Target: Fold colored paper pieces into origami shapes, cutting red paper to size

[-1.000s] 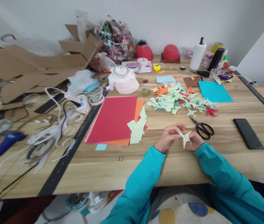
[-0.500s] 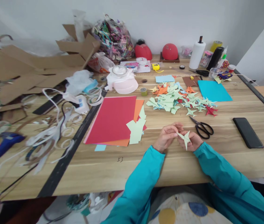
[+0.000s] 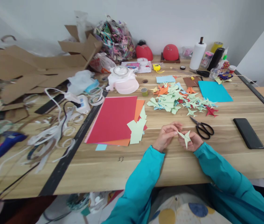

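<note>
A pale green folded paper crane [image 3: 186,138] is held between both hands above the front of the table. My left hand [image 3: 166,137] pinches one of its thin points. My right hand [image 3: 194,141] grips the body from the other side, with some fingers hidden behind the paper. Just beyond my right hand lie black-handled scissors [image 3: 203,128], blades towards the back left. Farther back is a heap of folded paper shapes [image 3: 172,99], mostly pale green with some orange, blue and red.
Left of my hands lies a stack of red and orange sheets [image 3: 115,119] with pale green pieces [image 3: 136,129] on it. A black phone [image 3: 248,133] rests at the right, a turquoise sheet [image 3: 215,91] behind. Cords [image 3: 54,130] and a blue glue gun [image 3: 8,144] clutter the left.
Both hands stay in nearly the same place and keep hold of the paper crane. The whole view has shifted very slightly; nothing on the table has visibly moved.
</note>
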